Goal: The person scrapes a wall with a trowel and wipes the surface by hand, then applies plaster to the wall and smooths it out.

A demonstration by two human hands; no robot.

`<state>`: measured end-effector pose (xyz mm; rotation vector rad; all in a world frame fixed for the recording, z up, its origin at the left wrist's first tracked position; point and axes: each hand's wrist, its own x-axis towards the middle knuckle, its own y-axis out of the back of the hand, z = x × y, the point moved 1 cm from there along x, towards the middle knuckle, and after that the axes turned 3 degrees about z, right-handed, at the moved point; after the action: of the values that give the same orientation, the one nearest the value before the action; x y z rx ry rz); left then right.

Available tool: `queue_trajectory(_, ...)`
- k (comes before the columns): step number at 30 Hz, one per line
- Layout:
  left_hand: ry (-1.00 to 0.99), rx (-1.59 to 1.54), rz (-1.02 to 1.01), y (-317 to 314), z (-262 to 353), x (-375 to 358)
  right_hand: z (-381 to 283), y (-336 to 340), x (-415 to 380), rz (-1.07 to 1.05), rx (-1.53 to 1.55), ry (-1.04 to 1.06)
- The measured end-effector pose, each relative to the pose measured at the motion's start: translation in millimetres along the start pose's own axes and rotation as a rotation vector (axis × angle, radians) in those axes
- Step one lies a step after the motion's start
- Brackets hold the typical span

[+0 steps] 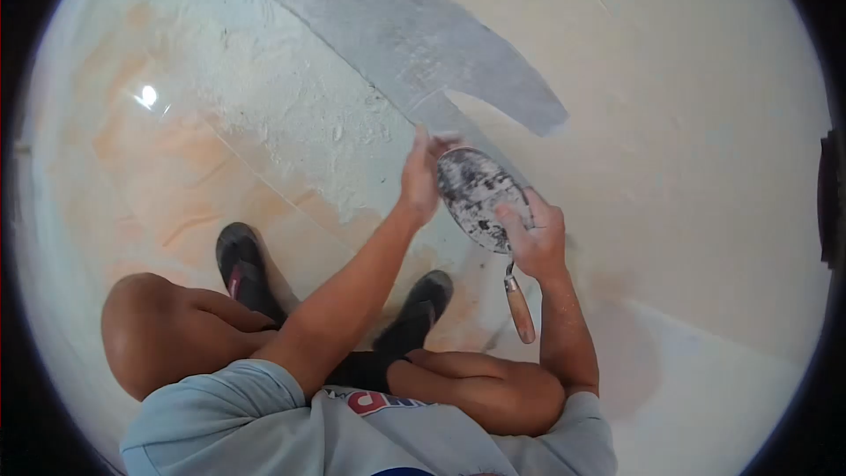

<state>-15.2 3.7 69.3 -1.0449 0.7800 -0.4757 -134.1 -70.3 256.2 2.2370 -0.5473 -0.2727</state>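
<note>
A plastering trowel point(480, 183) with an oval metal blade, blotched dark and whitish, is held in front of me. Its wooden handle point(521, 310) hangs free toward my knees. My right hand point(538, 238) is closed round the blade's right edge near the handle end, thumb on the face. At the opposite end, my left hand point(425, 178) is bent about the blade's tip and left edge; its fingers are partly blurred and partly hidden. Both hands carry pale dust.
Beyond the trowel, a grey patch point(423, 35) meets smooth cream surface point(687, 123). At left lies rough, pale wet-looking plaster point(264, 97) with orange-brown stains and a bright reflection. My dark shoes point(242, 264) are below, close to my bent knees.
</note>
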Motion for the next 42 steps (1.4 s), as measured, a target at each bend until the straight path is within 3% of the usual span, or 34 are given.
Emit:
queue_trajectory(3,0.211,-0.296,-0.294,-8,-7,-21,27,-11,-13,0.191,-0.034,0.031)
queue_trajectory(6,0.208,-0.279,-0.245,-8,-16,-41,42,-26,-26,0.342,0.196,-0.090)
queue_trajectory(8,0.196,-0.170,-0.305,-1,-34,-42,60,-33,-31,0.407,0.260,-0.041)
queue_trajectory(10,0.023,0.200,-0.222,-10,-46,-33,67,-29,-28,0.320,0.170,0.027)
queue_trajectory(16,-0.028,0.208,-0.145,-41,-31,-36,54,-39,-20,0.327,0.241,-0.007)
queue_trajectory(18,0.000,0.200,-0.160,-45,-31,-33,52,-46,-13,0.516,0.377,0.088)
queue_trajectory(19,0.003,0.220,-0.142,-48,-34,-34,55,-45,-11,0.424,0.395,0.008)
queue_trajectory(22,0.007,0.230,-0.124,-54,-36,-36,49,-42,-5,0.567,0.330,0.203)
queue_trajectory(27,0.038,0.224,-0.080,-52,-44,-36,54,-39,-9,0.411,0.414,0.060)
queue_trajectory(42,0.120,0.067,-0.043,-57,-49,-39,45,-37,-15,0.481,0.223,0.037)
